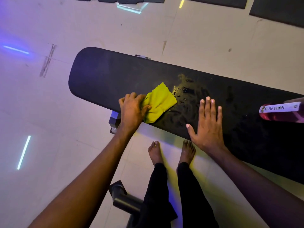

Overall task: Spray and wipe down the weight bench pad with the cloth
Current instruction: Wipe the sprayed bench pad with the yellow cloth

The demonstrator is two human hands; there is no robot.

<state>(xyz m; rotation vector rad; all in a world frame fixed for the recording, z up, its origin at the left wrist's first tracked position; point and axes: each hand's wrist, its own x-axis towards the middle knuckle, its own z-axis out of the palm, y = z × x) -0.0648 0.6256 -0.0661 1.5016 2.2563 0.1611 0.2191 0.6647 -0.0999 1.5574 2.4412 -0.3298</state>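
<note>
A long black weight bench pad (105, 74) runs from upper left to lower right across the view. Wet spray droplets glisten on its middle, to the right of a yellow cloth (160, 101) lying on the pad's near edge. My left hand (133, 109) grips the cloth's left side and presses it onto the pad. Flat on the pad with fingers spread, my right hand (208, 122) holds nothing. A pink spray bottle (279, 111) with a white label lies on the pad at the far right edge.
Pale tiled floor (49, 112) surrounds the bench. My bare feet (171, 152) stand just below the pad's near edge. A dark metal bench leg (125, 199) sticks out near my legs. Dark mats (279, 10) lie at the top right.
</note>
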